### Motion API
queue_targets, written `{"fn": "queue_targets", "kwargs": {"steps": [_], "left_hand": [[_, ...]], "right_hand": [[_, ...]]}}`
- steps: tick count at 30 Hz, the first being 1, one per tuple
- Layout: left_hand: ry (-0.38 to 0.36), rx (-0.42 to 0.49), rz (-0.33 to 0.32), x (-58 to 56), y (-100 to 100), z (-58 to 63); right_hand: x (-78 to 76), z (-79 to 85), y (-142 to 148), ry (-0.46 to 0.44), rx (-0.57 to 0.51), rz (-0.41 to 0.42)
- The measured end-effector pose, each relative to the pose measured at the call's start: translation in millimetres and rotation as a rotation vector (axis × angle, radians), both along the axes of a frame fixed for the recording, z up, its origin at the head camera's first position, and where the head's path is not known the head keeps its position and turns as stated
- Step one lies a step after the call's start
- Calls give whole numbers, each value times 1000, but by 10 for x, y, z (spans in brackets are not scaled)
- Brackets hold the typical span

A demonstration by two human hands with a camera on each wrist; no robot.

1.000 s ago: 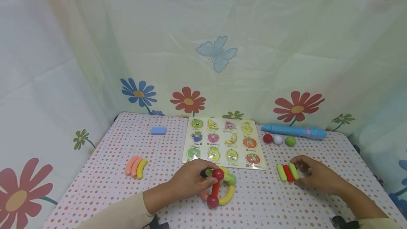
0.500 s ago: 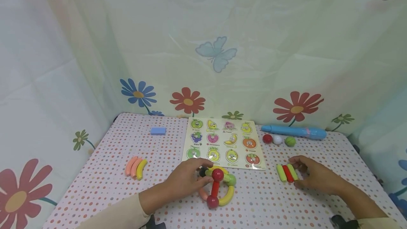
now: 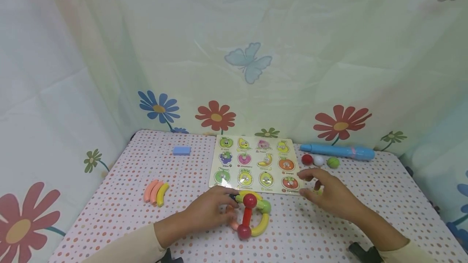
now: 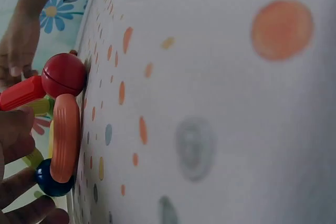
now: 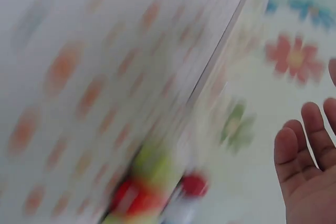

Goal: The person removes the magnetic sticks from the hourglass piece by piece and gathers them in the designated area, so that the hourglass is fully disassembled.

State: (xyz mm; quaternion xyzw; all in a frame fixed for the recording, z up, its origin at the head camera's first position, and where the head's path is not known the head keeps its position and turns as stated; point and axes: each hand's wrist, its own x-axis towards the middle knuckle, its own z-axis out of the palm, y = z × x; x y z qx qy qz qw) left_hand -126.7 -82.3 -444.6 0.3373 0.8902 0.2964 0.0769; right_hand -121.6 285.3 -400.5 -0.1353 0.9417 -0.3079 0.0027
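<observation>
A built frame of magnetic sticks and balls [image 3: 247, 216] stands on the dotted table at front centre. It has red balls, a green ball, a dark blue ball [image 4: 51, 178], a red stick and curved yellow and orange sticks. My left hand [image 3: 206, 209] is at its left side, fingers loosely extended around the dark blue ball, thumb apart from it. To the right, my right hand [image 3: 329, 194] hovers with fingers spread and nothing between them. Under it, mostly hidden in the head view, lie short green sticks and a red stick [image 5: 128, 195].
A fruit picture board [image 3: 256, 165] lies behind the frame. Right of it are a red ball [image 3: 307, 159], a white ball [image 3: 319, 160], a green ball [image 3: 333, 162] and a blue tube [image 3: 338, 151]. Curved sticks [image 3: 156, 192] and a blue block [image 3: 181, 150] are at left.
My right hand has left the short sticks empty and moved left toward the frame. My left hand has drawn back slightly to the left, its fingers loosening from the frame, which stays in place.
</observation>
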Motion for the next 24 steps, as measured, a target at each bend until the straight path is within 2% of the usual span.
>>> {"fn": "queue_targets", "kwargs": {"steps": [3, 5, 11, 19, 24], "left_hand": [[-12, -27, -16, 2, -2, -7], [-12, -33, -25, 0, -3, -12], [14, -58, -59, -8, 1, -41], [2, -73, -82, -24, 2, -38], [51, -63, -133, -43, -1, -56]], "right_hand": [[55, 7, -285, 65, -23, 70], [88, 5, -459, 72, -34, 117], [152, 6, -838, -10, -31, 212], [161, -34, -1037, -39, -4, 293], [163, -77, -1079, -14, 9, 312]]}}
